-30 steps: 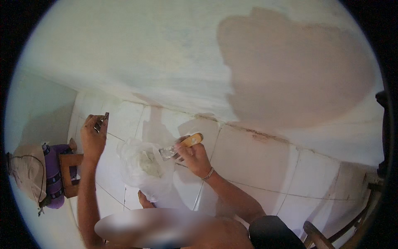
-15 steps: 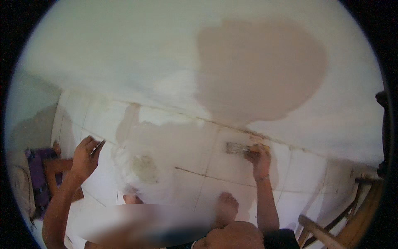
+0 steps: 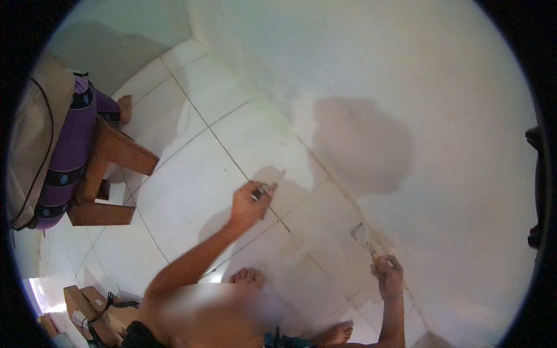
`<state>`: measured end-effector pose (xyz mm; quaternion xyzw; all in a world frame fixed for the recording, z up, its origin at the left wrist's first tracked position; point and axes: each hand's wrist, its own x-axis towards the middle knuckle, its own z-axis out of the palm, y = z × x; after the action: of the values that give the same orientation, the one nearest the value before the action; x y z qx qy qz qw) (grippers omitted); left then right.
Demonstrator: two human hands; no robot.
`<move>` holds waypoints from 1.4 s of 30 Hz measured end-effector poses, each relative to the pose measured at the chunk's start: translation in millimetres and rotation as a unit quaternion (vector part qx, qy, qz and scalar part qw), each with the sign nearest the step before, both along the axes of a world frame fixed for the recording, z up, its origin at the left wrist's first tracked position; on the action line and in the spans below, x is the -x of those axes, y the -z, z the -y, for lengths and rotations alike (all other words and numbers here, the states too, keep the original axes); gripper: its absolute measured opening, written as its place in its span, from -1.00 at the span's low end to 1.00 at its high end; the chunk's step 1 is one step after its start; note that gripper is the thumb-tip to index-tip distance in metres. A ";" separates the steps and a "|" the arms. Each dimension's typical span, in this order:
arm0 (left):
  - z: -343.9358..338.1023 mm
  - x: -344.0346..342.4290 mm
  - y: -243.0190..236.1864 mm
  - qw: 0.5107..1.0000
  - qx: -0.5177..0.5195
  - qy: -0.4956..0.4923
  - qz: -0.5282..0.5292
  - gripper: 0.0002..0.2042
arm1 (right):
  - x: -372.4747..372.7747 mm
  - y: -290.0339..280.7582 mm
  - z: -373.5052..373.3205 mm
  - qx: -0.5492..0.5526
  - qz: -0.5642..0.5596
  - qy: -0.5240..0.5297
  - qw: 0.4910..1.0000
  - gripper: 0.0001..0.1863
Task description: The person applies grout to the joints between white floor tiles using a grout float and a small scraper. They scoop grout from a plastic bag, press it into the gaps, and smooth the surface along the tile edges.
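Observation:
My left hand (image 3: 246, 206) is raised over the tiled floor, closed around a small dark metal tool (image 3: 262, 191), whose exact shape I cannot make out. My right hand (image 3: 387, 275) grips a scraper (image 3: 363, 236) by its yellow handle; the metal blade is whitened and points up and left, close to the foot of the pale wall (image 3: 464, 145). My bare feet (image 3: 248, 278) show on the white tiles below.
At the left, a wooden stool (image 3: 125, 153) stands beside purple patterned cloth (image 3: 64, 174) and a beige bag (image 3: 29, 139). A bare foot (image 3: 123, 109) shows behind them. Cardboard boxes (image 3: 84, 307) with a black cable lie at lower left.
The view has swung leftward toward the corner and stool. My right hand has turned the scraper blade upward. The translucent bag of pale material is no longer clearly in sight.

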<state>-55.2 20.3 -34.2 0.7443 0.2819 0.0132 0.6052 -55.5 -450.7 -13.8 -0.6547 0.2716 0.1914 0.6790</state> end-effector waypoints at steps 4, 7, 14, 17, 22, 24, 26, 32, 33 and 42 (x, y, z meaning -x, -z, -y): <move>18.4 24.6 21.2 0.996 0.088 -0.026 -0.021 -0.75 | 42.7 17.3 -23.9 -0.062 -0.053 0.017 0.997 -0.57; 17.7 28.6 34.7 0.997 0.077 -0.007 -0.006 -0.72 | 82.0 30.3 -28.3 -0.103 -0.100 0.041 0.989 -0.52; 6.3 32.5 22.4 0.999 0.012 -0.040 0.001 -0.67 | 65.3 55.0 -42.9 0.000 -0.079 -0.069 0.995 -0.60; 4.6 35.8 -5.2 0.997 -0.025 -0.065 -0.028 -0.67 | 2.5 38.5 -46.9 0.115 0.044 -0.268 0.955 -0.64; -9.5 23.2 -40.1 0.988 -0.139 -0.057 0.042 -0.71 | -86.1 -28.6 -100.7 0.219 0.317 -0.448 0.806 -0.69; -16.8 5.6 -41.5 0.988 -0.130 -0.059 0.060 -0.74 | -107.8 -45.7 -137.8 0.276 0.388 -0.504 0.721 -0.69; -26.0 -9.7 -31.5 0.987 -0.132 -0.069 0.068 -0.76 | -120.1 -46.0 -161.0 0.330 0.473 -0.539 0.614 -0.67; -73.0 -76.8 61.6 0.966 -0.229 -0.084 0.086 -0.81 | -138.8 48.8 -187.3 0.488 0.335 -0.582 0.559 -0.60; -86.8 -88.2 77.7 0.957 -0.262 -0.079 0.103 -0.81 | -139.8 65.8 -185.8 0.486 0.367 -0.553 0.569 -0.59; -251.3 -231.3 113.3 0.889 -0.449 -0.064 0.064 -0.79 | -121.2 126.5 -220.1 0.476 0.342 -0.415 0.696 -0.55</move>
<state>176.1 271.6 -147.5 0.9144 0.2539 0.2250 0.2208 65.7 -230.6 -140.4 -0.9569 -0.2241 0.0620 0.1740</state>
